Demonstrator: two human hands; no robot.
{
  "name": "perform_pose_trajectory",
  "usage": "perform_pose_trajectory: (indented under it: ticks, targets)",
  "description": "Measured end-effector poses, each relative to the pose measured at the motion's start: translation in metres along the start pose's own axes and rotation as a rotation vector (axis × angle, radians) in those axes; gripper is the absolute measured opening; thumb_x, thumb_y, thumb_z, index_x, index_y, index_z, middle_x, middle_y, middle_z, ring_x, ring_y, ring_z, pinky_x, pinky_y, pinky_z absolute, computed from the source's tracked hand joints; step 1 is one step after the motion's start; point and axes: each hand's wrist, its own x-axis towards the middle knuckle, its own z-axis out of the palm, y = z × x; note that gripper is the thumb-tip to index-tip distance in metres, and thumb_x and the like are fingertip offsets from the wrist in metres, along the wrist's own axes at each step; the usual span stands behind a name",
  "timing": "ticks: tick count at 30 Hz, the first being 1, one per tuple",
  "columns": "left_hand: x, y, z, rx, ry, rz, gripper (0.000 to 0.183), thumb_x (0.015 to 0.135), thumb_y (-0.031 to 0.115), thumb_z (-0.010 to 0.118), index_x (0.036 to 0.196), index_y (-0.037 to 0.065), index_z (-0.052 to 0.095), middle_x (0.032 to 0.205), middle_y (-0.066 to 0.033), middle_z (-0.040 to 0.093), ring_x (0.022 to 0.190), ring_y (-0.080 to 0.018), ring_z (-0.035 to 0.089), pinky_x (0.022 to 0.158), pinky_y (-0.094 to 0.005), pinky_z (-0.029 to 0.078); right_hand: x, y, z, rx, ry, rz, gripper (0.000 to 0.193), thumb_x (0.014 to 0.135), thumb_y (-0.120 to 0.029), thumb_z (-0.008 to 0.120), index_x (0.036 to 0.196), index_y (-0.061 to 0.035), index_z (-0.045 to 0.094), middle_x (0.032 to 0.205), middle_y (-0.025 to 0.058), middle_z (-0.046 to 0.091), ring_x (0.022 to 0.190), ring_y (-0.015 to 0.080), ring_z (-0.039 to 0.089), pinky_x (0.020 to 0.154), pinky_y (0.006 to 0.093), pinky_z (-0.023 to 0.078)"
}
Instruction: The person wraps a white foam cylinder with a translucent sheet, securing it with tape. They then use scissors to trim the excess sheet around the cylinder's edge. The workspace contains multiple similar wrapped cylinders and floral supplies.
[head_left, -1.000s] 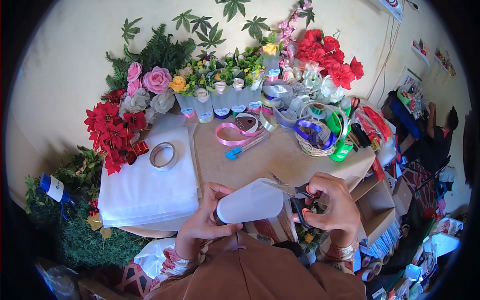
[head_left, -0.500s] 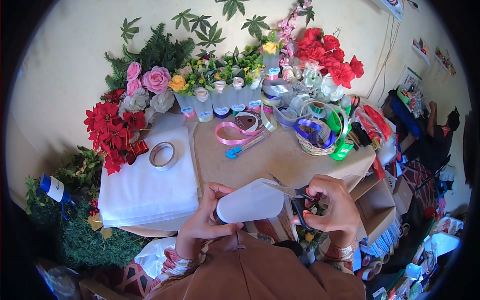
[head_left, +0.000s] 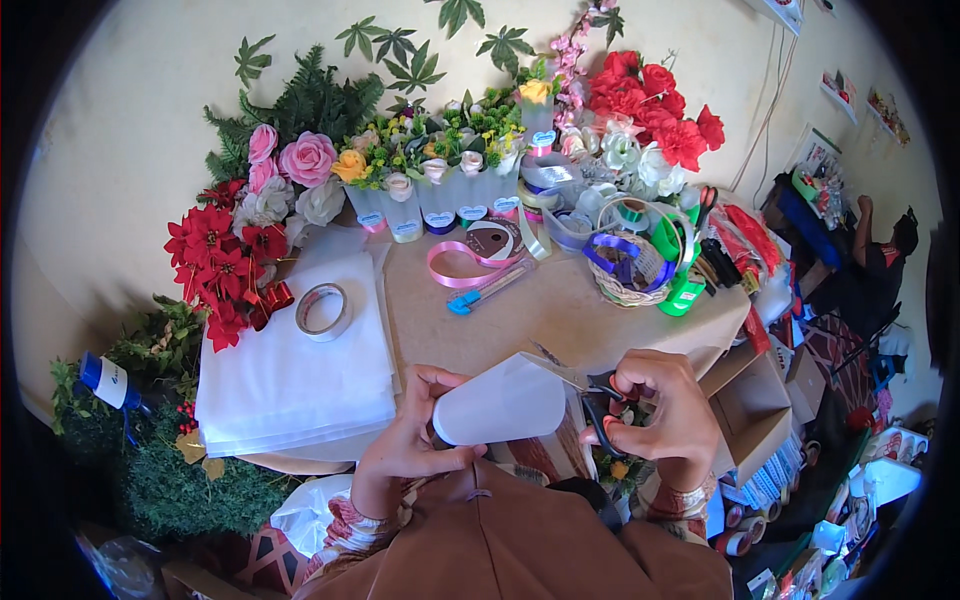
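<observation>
- My left hand has its fingers pinched on the left end of a white paper piece, held over the near edge of the worktop.
- My right hand curls its fingers through dark scissors at the paper's right edge; blades are probably closed, hard to see.
- Paper stack and tape roll lie left.
- Nothing has shifted since before.

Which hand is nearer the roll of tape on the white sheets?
Left. The left hand holds the white paper just right of and below the tape roll; the right hand, with scissors, is farther right.
</observation>
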Motion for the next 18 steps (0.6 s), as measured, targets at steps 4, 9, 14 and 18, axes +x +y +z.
perform_pose_trajectory:
  ticks: [4, 9, 14, 18]
  targets:
    - [-0.0029, -0.0002, 0.0054, -0.25, 0.049, -0.106, 0.048, 0.064, 0.014, 0.078, 0.106, 0.0, 0.06, 0.116, -0.0095, 0.034, 0.11, -0.0222, 0.042, 0.094, -0.0329, 0.036, -0.0003, 0.0024, 0.0006, 0.004, 0.003, -0.032, 0.029, 0.057, -0.012, 0.076, 0.063, -0.0013, 0.05, 0.059, 0.0073, 0.052, 0.051, 0.0175, 0.052, 0.047, 0.0278, 0.04]
    - [-0.0027, -0.0047, 0.0024, -0.168, 0.007, -0.061, 0.062, 0.062, 0.002, 0.075, 0.112, 0.003, 0.038, 0.114, -0.0093, 0.042, 0.107, -0.018, 0.046, 0.091, -0.0299, 0.038, -0.0014, 0.0005, 0.0007, 0.004, 0.004, -0.015, 0.028, 0.057, -0.011, 0.075, 0.063, -0.0015, 0.049, 0.059, 0.0075, 0.052, 0.05, 0.0178, 0.051, 0.047, 0.0285, 0.039]
    - [-0.0013, -0.0057, 0.0009, -0.089, -0.004, -0.019, 0.073, 0.061, -0.002, 0.075, 0.116, 0.005, 0.027, 0.114, -0.0092, 0.045, 0.105, -0.0152, 0.049, 0.089, -0.0271, 0.039, -0.0012, 0.0028, 0.0007, -0.007, 0.006, -0.024, 0.029, 0.057, -0.011, 0.076, 0.063, -0.0017, 0.049, 0.058, 0.0073, 0.05, 0.049, 0.0187, 0.049, 0.047, 0.0287, 0.038]
    - [-0.0022, -0.0055, 0.0019, -0.131, 0.015, -0.06, 0.073, 0.06, -0.001, 0.075, 0.116, 0.005, 0.028, 0.115, -0.0088, 0.044, 0.105, -0.0147, 0.048, 0.088, -0.0267, 0.04, -0.0023, 0.0059, 0.001, -0.019, 0.0, -0.014, 0.03, 0.058, -0.013, 0.076, 0.062, -0.0016, 0.049, 0.057, 0.0074, 0.049, 0.049, 0.0176, 0.048, 0.046, 0.028, 0.038]
